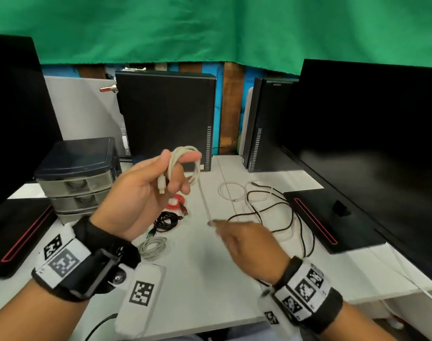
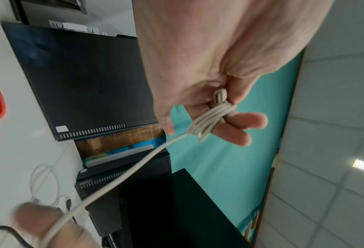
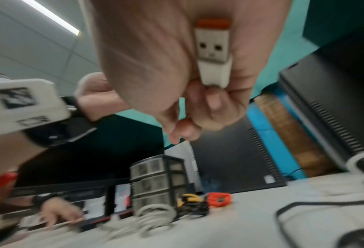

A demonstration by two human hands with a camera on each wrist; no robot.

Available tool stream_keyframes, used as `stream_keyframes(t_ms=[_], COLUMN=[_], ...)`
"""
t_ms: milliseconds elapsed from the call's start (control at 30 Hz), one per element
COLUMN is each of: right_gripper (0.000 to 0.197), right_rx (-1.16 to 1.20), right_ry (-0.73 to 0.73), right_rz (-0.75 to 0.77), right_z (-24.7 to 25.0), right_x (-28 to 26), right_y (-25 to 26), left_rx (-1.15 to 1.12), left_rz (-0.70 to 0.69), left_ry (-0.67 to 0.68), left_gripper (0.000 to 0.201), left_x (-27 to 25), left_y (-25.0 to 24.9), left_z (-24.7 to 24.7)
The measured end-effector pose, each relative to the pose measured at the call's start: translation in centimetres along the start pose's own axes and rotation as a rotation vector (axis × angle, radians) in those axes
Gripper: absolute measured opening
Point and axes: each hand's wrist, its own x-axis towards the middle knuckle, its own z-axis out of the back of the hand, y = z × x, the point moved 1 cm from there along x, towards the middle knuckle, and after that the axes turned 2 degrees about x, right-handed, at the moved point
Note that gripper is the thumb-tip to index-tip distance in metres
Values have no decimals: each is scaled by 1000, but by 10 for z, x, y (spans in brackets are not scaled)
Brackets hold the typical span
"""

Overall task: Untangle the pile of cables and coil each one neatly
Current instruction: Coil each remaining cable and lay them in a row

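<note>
My left hand (image 1: 170,173) is raised over the desk with a white cable (image 1: 185,163) looped several times round its fingers (image 2: 240,124); one small plug is pinched against the palm. The cable's free length runs down to my right hand (image 1: 244,239), which is blurred and pinches the cable's white USB plug (image 3: 214,55) with an orange tip. On the white desk (image 1: 210,279) lie a red coil (image 1: 176,201), a black coil (image 1: 167,221), a grey coil (image 1: 153,247), a loose white cable (image 1: 232,190) and a loose black cable (image 1: 283,215).
A small drawer unit (image 1: 79,178) stands at the left. Two black computer towers (image 1: 165,119) stand at the back, with dark monitors (image 1: 372,143) on both sides and their bases on the desk. A green cloth (image 1: 210,28) hangs behind.
</note>
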Motion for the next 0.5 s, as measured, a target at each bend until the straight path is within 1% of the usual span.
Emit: stream_keyframes(t_ms=[33, 67, 100, 133, 167, 200, 267, 300, 367, 433, 500], right_gripper=[41, 40, 40, 42, 42, 39, 31, 30, 27, 22, 22], right_rx=[-3, -9, -5, 8, 27, 56, 116, 133, 129, 56, -64], right_ry=[100, 165, 198, 207, 205, 199, 173, 142, 35, -144, -292], right_rz=[43, 92, 136, 170, 198, 219, 245, 247, 239, 236, 216], right_z=[-8, -13, -13, -11, -6, 2, 21, 33, 53, 72, 86], right_x=[-3, -5, -8, -9, -11, -12, -13, -12, -10, -7, -3], right_y=[11, 24, 36, 47, 57, 65, 74, 76, 73, 62, 48], left_rx=[12, 38, 88, 192, 350, 526, 824, 921, 1039, 1036, 949], left_rz=[-12, -22, -26, -32, -46, -65, -114, -133, -131, -66, 35], left_ry=[-29, -53, -68, -84, -104, -120, -110, -88, -33, 63, 205], left_gripper=[47, 44, 42, 43, 48, 53, 54, 51, 51, 55, 57], left_x=[1, 2, 3, 4, 5, 6, 6, 5, 3, 1, -3], left_y=[2, 6, 9, 13, 16, 18, 23, 25, 28, 27, 25], left_z=[0, 0, 1, 2, 4, 6, 7, 8, 8, 6, 0])
